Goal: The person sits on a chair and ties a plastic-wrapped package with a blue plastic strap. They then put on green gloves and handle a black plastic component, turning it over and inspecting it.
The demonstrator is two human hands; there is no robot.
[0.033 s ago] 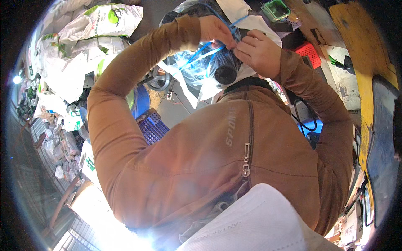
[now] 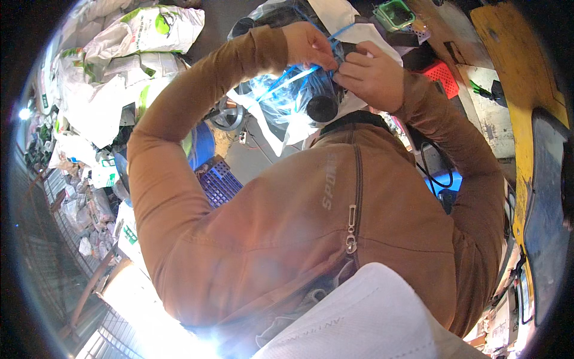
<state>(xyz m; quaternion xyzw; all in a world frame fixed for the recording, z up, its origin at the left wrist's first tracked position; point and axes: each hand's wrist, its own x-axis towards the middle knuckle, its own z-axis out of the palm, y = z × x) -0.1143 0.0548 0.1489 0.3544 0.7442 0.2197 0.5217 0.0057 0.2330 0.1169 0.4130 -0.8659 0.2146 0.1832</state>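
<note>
My left hand (image 2: 308, 46) is closed in a pinch on a blue strap (image 2: 276, 87), above a bundle wrapped in clear plastic (image 2: 304, 99). Close against it, my right hand (image 2: 373, 78) has its fingers curled at the same strap; the exact spot of the grip is hidden between the fingertips. The strap runs round the bundle and crosses it near both hands. A black round end (image 2: 322, 109) sticks out of the bundle on the near side. White sheeting (image 2: 287, 134) lies under and around it, and bright glare washes out part of the plastic.
White sacks (image 2: 158, 30) are piled at the left. A blue plastic crate (image 2: 219, 184) stands below my left arm. At the right are a red basket (image 2: 441, 78), a green container (image 2: 394, 15) and a yellow-brown board (image 2: 511, 54). A black cable (image 2: 431, 176) hangs beside my right arm.
My hands have shifted only very slightly; both stay at the blue strap over the bundle.
</note>
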